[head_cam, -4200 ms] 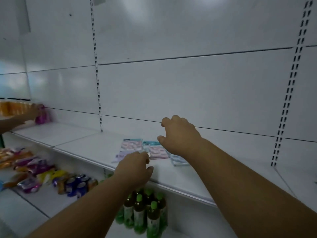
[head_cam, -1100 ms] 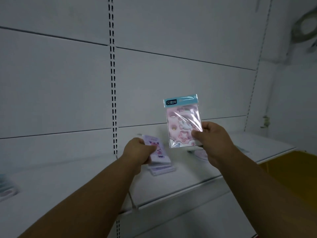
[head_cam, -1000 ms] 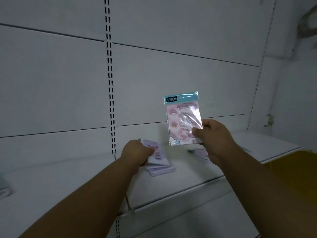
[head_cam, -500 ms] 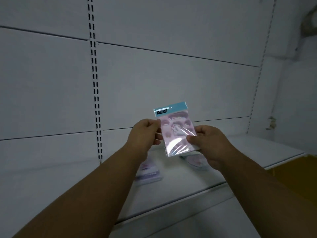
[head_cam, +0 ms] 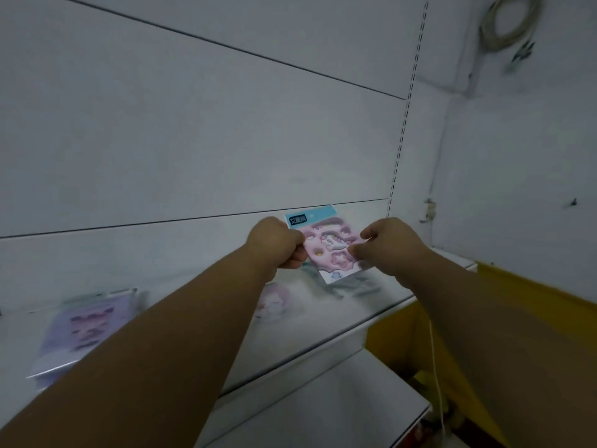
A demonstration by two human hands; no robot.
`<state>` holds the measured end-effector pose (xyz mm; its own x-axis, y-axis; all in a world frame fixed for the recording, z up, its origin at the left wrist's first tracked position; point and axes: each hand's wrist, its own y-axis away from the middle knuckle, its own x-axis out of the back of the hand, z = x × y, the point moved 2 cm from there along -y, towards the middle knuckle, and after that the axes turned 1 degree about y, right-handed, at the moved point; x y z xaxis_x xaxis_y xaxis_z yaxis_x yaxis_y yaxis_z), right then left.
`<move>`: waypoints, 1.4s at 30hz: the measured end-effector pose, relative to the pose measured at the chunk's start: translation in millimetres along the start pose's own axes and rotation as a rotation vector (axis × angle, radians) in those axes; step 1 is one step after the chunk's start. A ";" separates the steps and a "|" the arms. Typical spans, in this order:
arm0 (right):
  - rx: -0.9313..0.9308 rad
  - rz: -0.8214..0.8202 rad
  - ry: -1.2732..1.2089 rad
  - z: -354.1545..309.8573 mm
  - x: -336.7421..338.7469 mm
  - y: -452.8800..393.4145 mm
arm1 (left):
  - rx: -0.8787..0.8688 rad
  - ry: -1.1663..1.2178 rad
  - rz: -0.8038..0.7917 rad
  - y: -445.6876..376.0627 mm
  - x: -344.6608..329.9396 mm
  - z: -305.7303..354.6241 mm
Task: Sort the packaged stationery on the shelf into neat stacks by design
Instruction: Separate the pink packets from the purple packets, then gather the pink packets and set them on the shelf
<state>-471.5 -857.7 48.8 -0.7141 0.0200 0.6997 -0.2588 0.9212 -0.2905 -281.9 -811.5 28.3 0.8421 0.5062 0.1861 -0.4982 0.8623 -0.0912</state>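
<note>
While both hands, left hand (head_cam: 279, 245) and right hand (head_cam: 384, 245), pinch a pink sticker pack (head_cam: 329, 245) by its side edges above the shelf (head_cam: 323, 318), the glossy wrapper could slip, landing on the wrong stack.

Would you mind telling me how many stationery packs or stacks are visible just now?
3: a pink pack held by both hands above the shelf, a purple stack lying at its left, a blurred pack behind the left forearm. More may be hidden.
</note>
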 end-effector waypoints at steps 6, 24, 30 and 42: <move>0.087 -0.139 0.185 44.9 -8.8 -54.0 | 0.110 -0.330 0.070 -47.2 -46.8 -14.0; 0.632 0.031 0.325 -21.0 -36.8 -50.9 | -0.162 -1.022 0.300 -14.9 -22.6 -20.1; 0.916 0.029 0.189 -156.7 -70.4 40.6 | -0.197 -1.119 0.471 104.6 115.9 -16.1; 1.158 -0.226 -0.093 -410.0 -197.2 317.1 | 0.187 -1.267 0.783 399.0 401.9 -73.8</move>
<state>-146.1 -410.2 86.4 -0.6084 -0.1706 0.7751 -0.7865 -0.0012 -0.6176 -127.0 -262.8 -5.5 -0.3260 0.3929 0.8599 -0.8265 0.3232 -0.4610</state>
